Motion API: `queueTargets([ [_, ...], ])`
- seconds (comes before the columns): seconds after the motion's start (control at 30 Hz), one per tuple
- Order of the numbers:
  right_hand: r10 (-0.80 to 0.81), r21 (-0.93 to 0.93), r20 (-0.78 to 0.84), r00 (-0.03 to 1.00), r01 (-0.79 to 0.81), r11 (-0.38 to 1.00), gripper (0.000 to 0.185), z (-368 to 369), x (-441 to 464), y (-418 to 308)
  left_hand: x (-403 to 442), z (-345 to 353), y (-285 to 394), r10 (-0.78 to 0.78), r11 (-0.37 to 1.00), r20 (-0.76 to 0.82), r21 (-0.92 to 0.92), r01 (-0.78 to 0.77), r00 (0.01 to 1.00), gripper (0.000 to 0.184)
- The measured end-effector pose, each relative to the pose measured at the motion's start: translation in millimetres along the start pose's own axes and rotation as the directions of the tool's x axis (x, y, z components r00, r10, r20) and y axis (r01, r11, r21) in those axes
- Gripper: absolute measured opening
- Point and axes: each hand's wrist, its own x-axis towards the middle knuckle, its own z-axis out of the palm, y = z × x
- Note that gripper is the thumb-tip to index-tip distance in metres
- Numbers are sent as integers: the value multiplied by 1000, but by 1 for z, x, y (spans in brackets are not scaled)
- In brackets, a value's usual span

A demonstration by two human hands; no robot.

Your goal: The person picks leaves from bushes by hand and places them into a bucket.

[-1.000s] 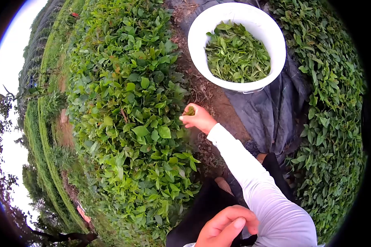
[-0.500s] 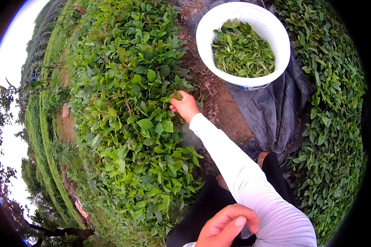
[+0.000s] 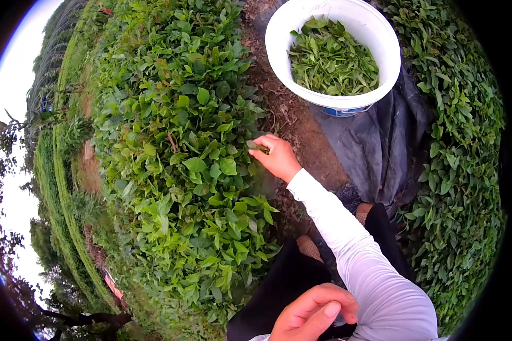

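Note:
My right hand (image 3: 276, 158), in a white sleeve, is closed with thumb and fingertips pinching a small bit of green leaf (image 3: 251, 145). It is at the right edge of a dense leafy bush row (image 3: 193, 165), above the bare soil strip. My left hand (image 3: 316, 314) is low in front of my body, its fingers curled and the thumb close to them. Whatever it holds, if anything, is hidden. Beyond my right hand, at the upper right, stands a white bucket (image 3: 389, 68) partly filled with picked green leaves (image 3: 335, 62).
A black ground sheet (image 3: 375, 142) lies crumpled beside the bucket. Brown soil (image 3: 318, 145) runs between the bushes. Another leafy row (image 3: 455, 170) borders the right side. My sandalled feet (image 3: 310, 248) are below. Grassy rows and trees are at the left.
My right hand has moved right, away from the bush, with the leaf between its fingers. My left hand has stayed almost the same. The bucket appears slightly higher in view.

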Motion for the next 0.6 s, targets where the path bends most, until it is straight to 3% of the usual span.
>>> queueTargets([
  [0.1, 8, -1, 0, 1000, -8, 1000, 17, -13, 15, -42, -2, 0, 1, -3, 1000, -1, -11, 3, 1000, 17],
  [0.2, -134, 12, 165, 977, 134, 991, 29, -8, 29, -33, -3, 1, 0, 0, 1000, 6, 16, 0, 1000, 17],
  [0.23, -167, -164, 307, 937, 224, 961, 38, -5, 33, -17, -2, 1, 0, 1, 999, 8, 33, -1, 1000, 17],
  [0.27, -61, -371, 453, 890, 250, 894, 41, 0, 35, -1, -3, 1, -1, -2, 999, 15, 40, 2, 1000, 17],
  [0.33, -11, -484, 515, 857, 302, 821, 36, 8, 32, 6, -4, 0, -4, -9, 999, 27, 52, 8, 1000, 17],
  [0.43, -2, -542, 526, 851, 337, 770, 24, 16, 28, 0, -4, 1, -5, -11, 999, 44, 47, 9, 999, 18],
  [0.53, -161, -485, 280, 946, 284, 827, 15, 17, 26, 1, -5, 1, -4, -8, 999, 36, 44, 6, 999, 18],
  [0.6, -246, -397, 107, 963, 268, 878, 24, 11, 28, 7, -6, 1, -3, -6, 999, 32, 39, 5, 999, 18],
])
